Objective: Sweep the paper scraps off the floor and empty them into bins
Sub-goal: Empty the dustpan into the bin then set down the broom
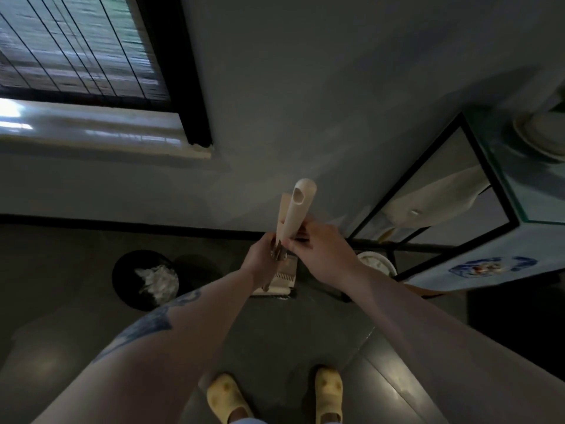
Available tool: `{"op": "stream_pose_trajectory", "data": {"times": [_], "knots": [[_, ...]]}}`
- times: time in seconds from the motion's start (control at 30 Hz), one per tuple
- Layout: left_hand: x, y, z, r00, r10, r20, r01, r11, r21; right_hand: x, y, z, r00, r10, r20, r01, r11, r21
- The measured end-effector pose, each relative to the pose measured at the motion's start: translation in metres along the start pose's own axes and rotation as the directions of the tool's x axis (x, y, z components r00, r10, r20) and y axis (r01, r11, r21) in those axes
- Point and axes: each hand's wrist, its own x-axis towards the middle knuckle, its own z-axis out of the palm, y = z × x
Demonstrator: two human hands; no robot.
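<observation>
Black bin (143, 278): far left on my floor view, white paper scraps (159, 281) inside.
Left hand (261, 258): I see fingers curled round the cream broom handle (295, 209).
Dustpan (282, 278): cream, standing below both hands.
Right hand (321, 250): pinching the same handle.
White bin (377, 264): just right, under the glass-topped table (519, 221).
Writing: none I can read.

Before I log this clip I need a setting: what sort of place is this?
Probably a room in a home. A window with a blind is set in a plain wall, a glass-topped cabinet stands on the right, and a black bin holding white paper sits on the dark tiled floor.
</observation>
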Motion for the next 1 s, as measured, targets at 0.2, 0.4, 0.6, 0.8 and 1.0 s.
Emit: {"op": "stream_pose_trajectory", "data": {"times": [0.2, 0.4, 0.6, 0.8, 1.0], "knots": [[0.002, 0.011, -0.012, 0.998, 0.058, 0.0, -0.056, 0.956, 0.288, 0.008, 0.003, 0.004, 1.0, 0.005, 0.01, -0.005, 0.999, 0.036], [0.025, -0.025, -0.02, 0.997, -0.074, -0.012, 0.075, 0.99, 0.119, 0.015, -0.006, 0.006, 0.999, 0.024, 0.036, -0.025, 0.999, 0.046], [-0.002, 0.006, -0.031, 1.0, -0.018, 0.0, 0.018, 0.978, 0.207, 0.016, -0.021, 0.004, 0.999, -0.017, 0.045, 0.018, 1.0, -0.026], [-0.011, 0.012, -0.033, 1.0, -0.02, -0.021, 0.024, 0.976, 0.218, 0.015, -0.024, 0.008, 0.999, -0.002, 0.035, 0.004, 0.998, -0.058], [-0.024, 0.011, -0.038, 1.0, -0.001, 0.022, -0.003, 0.983, 0.186, 0.01, -0.026, 0.012, 0.999, 0.045, 0.015, -0.044, 0.998, -0.051]]}}
